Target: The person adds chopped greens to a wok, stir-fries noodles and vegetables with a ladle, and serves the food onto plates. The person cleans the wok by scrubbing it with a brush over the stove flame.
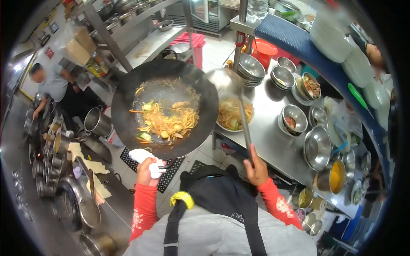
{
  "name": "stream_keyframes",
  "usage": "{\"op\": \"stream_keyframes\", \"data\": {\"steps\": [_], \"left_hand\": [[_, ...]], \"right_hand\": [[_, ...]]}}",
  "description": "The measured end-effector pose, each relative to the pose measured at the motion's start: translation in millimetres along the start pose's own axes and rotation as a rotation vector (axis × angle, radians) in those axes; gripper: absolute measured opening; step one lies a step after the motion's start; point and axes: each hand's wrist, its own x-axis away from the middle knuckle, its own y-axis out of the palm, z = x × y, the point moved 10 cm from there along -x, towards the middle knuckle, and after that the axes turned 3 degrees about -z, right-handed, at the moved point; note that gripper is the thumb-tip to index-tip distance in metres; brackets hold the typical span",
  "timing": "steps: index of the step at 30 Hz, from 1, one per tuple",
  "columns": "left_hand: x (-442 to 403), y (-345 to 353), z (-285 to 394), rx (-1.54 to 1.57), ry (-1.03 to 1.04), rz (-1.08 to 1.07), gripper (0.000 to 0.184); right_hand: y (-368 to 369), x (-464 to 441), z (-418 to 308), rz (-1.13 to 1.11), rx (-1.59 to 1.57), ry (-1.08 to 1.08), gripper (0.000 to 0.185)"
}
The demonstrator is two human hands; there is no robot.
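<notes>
My left hand (pixel 147 170) is closed round a white cloth (pixel 143 158) at the near edge of a large black wok (pixel 124 89), which hangs tilted in front of me. Fried noodles (pixel 171 121) with bits of vegetable lie in the wok. In my right hand (pixel 257 170) is the long handle of a metal ladle (pixel 244 117); its blurred bowl is up beside the wok's right rim. Below the ladle, a plate of noodles (pixel 230 114) sits at the edge of the steel table, partly covered by the wok and ladle.
Stacked steel bowls (pixel 251 66) and bowls of ingredients stand on the steel table (pixel 267 128) to the right. White plates (pixel 331 38) are piled on the blue-matted shelf. Pans and a stove line the left, where another person (pixel 57 83) stands. A stock pot (pixel 97 121) is behind the wok's left.
</notes>
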Motion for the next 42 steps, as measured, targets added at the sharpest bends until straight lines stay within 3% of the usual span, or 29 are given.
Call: {"op": "stream_keyframes", "data": {"steps": [2,5,7,9,12,16,20,23,25,28,30,34,37,39,41,42], "left_hand": [[7.6,15.9,-11.2,0.01,0.05,0.004,0.013],[16.7,45.0,-22.5,0.019,0.086,-0.01,0.011],[25.7,56.7,-28.2,0.026,0.097,-0.014,0.01],[26.9,63.6,-32.1,-0.012,0.139,-0.012,0.009],[26.1,73.9,-36.2,-0.046,0.177,-0.01,0.01],[17.4,82.1,-37.3,0.019,0.151,-0.043,0.01],[5.5,73.2,-43.4,0.041,0.125,-0.011,0.011],[1.6,72.2,-45.5,0.009,0.121,0.028,0.01],[-6.4,73.7,-45.5,-0.002,0.135,0.008,0.01],[-13.3,83.2,-42.7,0.004,0.144,0.007,0.012],[-15.7,81.8,-39.2,0.012,0.144,-0.004,0.013],[-10.8,78.3,-37.1,0.032,0.101,0.005,0.013],[-10.0,76.5,-37.6,0.005,0.112,0.0,0.013],[-10.4,80.8,-36.9,0.012,0.133,0.001,0.013],[-11.3,86.9,-37.8,0.011,0.134,0.01,0.012],[-12.3,88.7,-38.0,0.009,0.142,0.013,0.012]], "right_hand": [[11.6,-28.5,-15.9,-0.255,-0.34,0.164,0.063],[38.8,-82.4,-29.7,-0.466,-0.674,0.326,0.064],[51.1,-123.9,-43.0,-0.399,-0.553,0.162,0.063],[61.1,-140.9,-52.4,-0.452,-0.508,0.237,0.059],[67.0,-146.8,-66.4,-0.485,-0.399,0.052,0.058],[40.0,-83.6,-66.1,-0.519,-0.218,-0.383,0.058],[-16.7,-59.1,18.5,-0.629,0.26,-0.296,0.061],[-50.1,-76.7,26.3,-0.582,0.294,-0.231,0.061],[-29.7,-86.8,2.7,-0.49,0.118,-0.323,0.059],[25.5,-86.7,-26.0,-0.504,-0.242,-0.248,0.059],[23.9,-78.7,-37.1,-0.55,-0.086,-0.29,0.06],[-19.9,-66.9,45.3,-0.601,0.336,-0.238,0.056],[-50.9,-88.9,50.6,-0.543,0.283,-0.197,0.052],[-29.5,-109.2,30.5,-0.462,0.147,-0.135,0.05],[9.2,-127.7,1.9,-0.26,-0.143,-0.265,0.049],[29.3,-134.8,-9.2,-0.404,-0.05,-0.091,0.049]]}}
